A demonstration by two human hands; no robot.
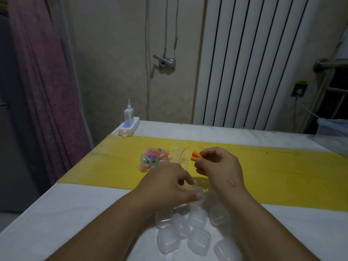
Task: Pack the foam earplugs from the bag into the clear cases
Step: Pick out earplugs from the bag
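Earplugs (196, 156), 2 orange foam ones, pinched at my R hand (220, 166) fingertips, just beside the zip bag (181, 157) mouth. More in the bag, beyond my L hand (167, 183). Its fingers curl round a clear case (190, 189), I think, tho blurry. Spare cases (195, 219) betw. my wrists.

left hand (169, 183) low, fingers curled; right hand (218, 166) raised, pinch grip
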